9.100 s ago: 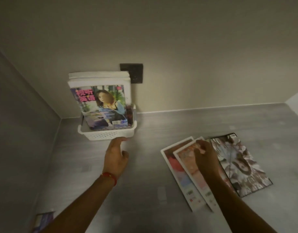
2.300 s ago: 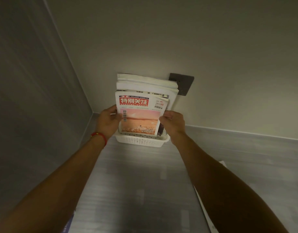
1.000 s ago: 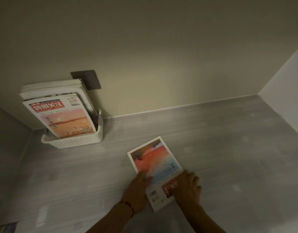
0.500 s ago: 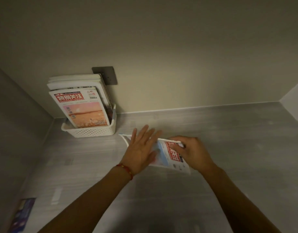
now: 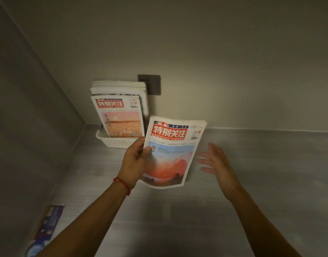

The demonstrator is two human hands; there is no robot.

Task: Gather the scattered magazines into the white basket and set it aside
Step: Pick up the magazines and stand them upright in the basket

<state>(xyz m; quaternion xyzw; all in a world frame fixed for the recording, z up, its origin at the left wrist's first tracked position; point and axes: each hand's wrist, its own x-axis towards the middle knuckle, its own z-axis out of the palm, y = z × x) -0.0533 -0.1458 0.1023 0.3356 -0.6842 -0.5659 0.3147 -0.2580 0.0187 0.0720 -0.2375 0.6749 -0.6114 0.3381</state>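
Lying nearest, at the lower left corner, a bluish magazine (image 5: 46,229), cut off by the frame edge and too dim and blurred for reading its cover. Rising from the bottom edge, both forearms, cut off below the elbows. Wearing a red string bracelet (image 5: 122,183) at the left wrist. Gripping a magazine with a red title block (image 5: 170,153) along its left edge in the left hand (image 5: 134,162), thumb curling over the front cover, remaining fingers hidden behind the pages. Holding that magazine upright above the grey surface (image 5: 178,219), lower edge bowing slightly, top right corner smeared by motion blur. Hovering just beside the magazine's right edge, the right hand (image 5: 217,161), fingers spread and straight, palm turning toward the magazine, grasping nothing, outline also softened by blur. Standing farther back in the corner, the white basket (image 5: 115,141), its right end hidden behind the left hand and the held magazine. Leaning upright inside it, a stack of magazines (image 5: 120,101), the front one showing the same red title and a pink cover, the ones behind showing only as pale top edges. Peeking out behind the stack on the back wall, a dark wall plate (image 5: 152,84), its lower left part covered by the pages.
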